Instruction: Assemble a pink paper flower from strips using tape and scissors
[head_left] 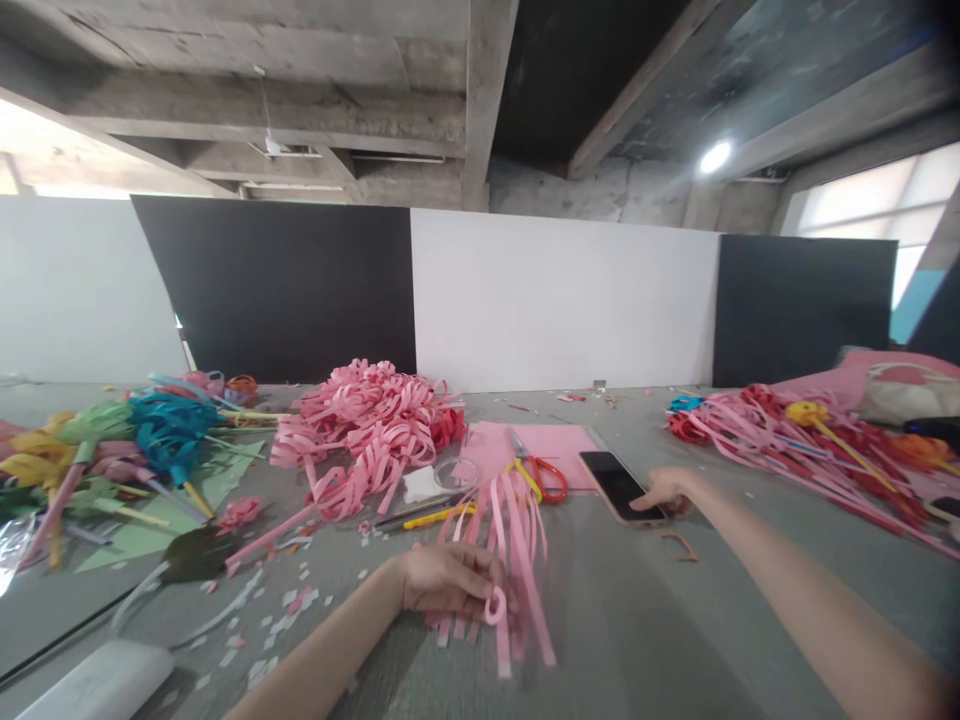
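My left hand (454, 582) pinches a small rolled loop at the end of a bunch of pink paper strips (525, 560), whose strips spread over the grey table. A finger of my right hand (667, 492) touches the lower part of a dark-screened phone (619, 484), and I see nothing held in that hand. Beyond the strips, scissors (550, 480) with red and yellow handles lie partly on a pink paper sheet (487, 445). A yellow pen-like tool (439, 516) rests left of the strips, beside a roll of clear tape (456, 474).
Pink curled paper (367, 420) is heaped at the back centre-left. Coloured paper flowers (169, 430) lie at far left, above a white power bank-like box (105, 685) with a cable. Pink and red strips (772, 440) cover the right side. Paper scraps (281, 625) litter the left front.
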